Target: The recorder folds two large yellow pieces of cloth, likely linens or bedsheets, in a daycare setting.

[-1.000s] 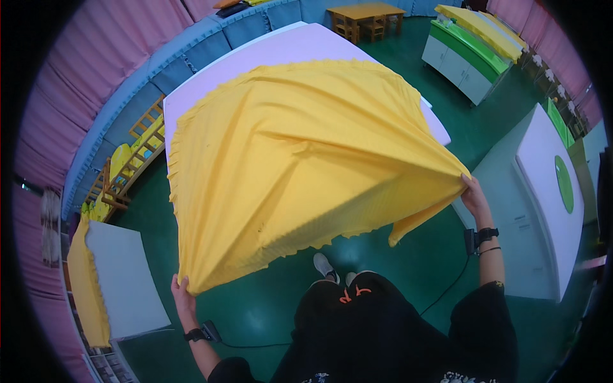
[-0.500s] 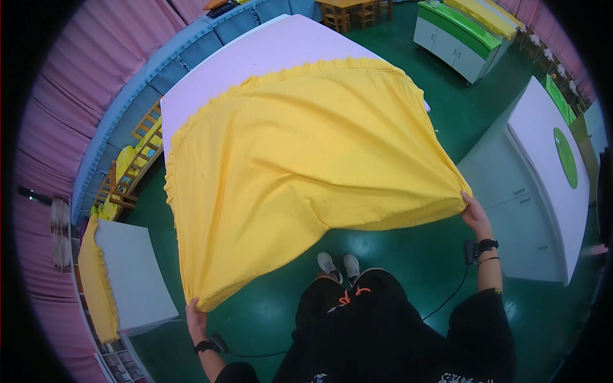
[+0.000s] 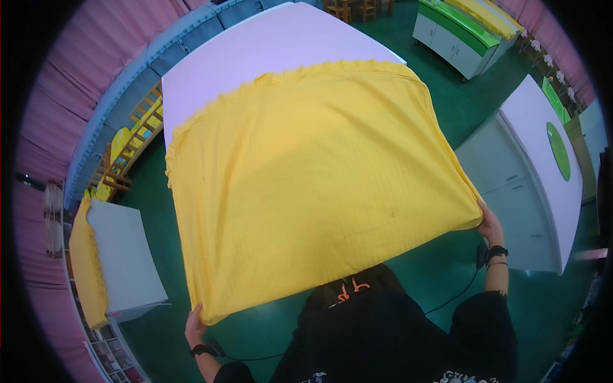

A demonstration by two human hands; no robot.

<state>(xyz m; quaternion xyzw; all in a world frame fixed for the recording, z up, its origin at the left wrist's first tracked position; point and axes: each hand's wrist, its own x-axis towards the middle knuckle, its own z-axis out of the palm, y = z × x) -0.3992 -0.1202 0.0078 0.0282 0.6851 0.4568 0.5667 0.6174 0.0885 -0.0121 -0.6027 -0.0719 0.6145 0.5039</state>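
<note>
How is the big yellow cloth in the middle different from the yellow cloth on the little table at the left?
The big yellow cloth lies spread flat over the large white table, both hands gripping its near corners. The small yellow cloth hangs down one side of the small white table, untouched. Both are plain yellow.

Green floor point(image 3: 460, 108) lies open right of the cloth-covered table point(image 3: 268, 51); a white cabinet point(image 3: 543, 191) crowds the right hand point(image 3: 490, 225), a small table point(image 3: 121, 255) the near left.

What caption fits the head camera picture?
Two hands, left hand and right hand, hold a yellow cloth spread over a white table.
</note>
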